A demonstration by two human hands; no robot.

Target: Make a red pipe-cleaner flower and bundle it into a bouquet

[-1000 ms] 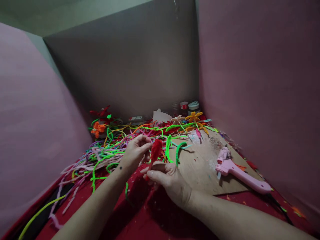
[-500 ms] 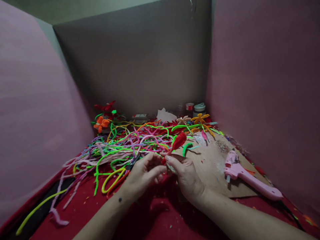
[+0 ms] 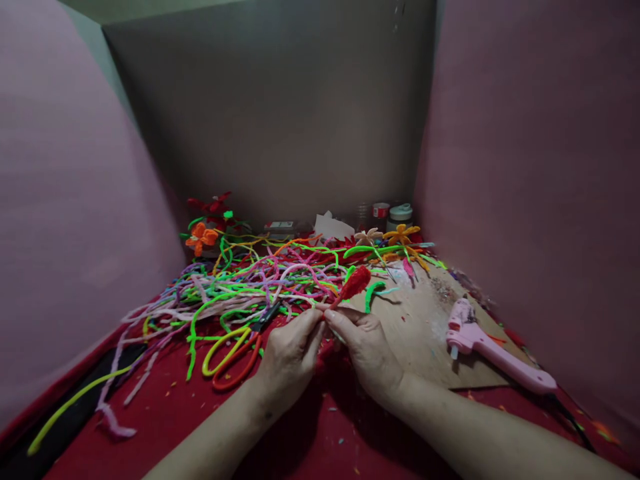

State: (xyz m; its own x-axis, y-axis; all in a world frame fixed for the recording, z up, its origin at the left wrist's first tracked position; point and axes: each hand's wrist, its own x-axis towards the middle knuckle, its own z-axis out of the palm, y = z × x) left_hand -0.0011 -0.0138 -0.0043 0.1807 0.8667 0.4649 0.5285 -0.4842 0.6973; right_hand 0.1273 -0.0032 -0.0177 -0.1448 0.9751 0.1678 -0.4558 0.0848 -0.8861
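A red fuzzy pipe-cleaner petal (image 3: 356, 283) rises tilted to the right from between my two hands. My right hand (image 3: 367, 347) pinches its thin stem between thumb and fingers. My left hand (image 3: 295, 340) is closed at the lower end of the same stem, its fingertips touching those of the right. The stem's end is hidden by the fingers. Just left of my left hand lie scissors (image 3: 235, 360) with one yellow and one red handle loop, blades toward the pile of loose pipe cleaners (image 3: 260, 287).
A pink glue gun (image 3: 480, 340) lies on a brown board (image 3: 415, 347) at right. Finished orange (image 3: 403, 235) and red (image 3: 213, 203) pipe-cleaner flowers sit at the back, near a lidded jar (image 3: 401, 213). Pink panels (image 3: 530, 167) flank the red cloth (image 3: 320, 433).
My left hand has closed in from slightly apart, its fingers now pinching at the stem beside my right hand. The scissors' handles show more fully. The view has shifted slightly.
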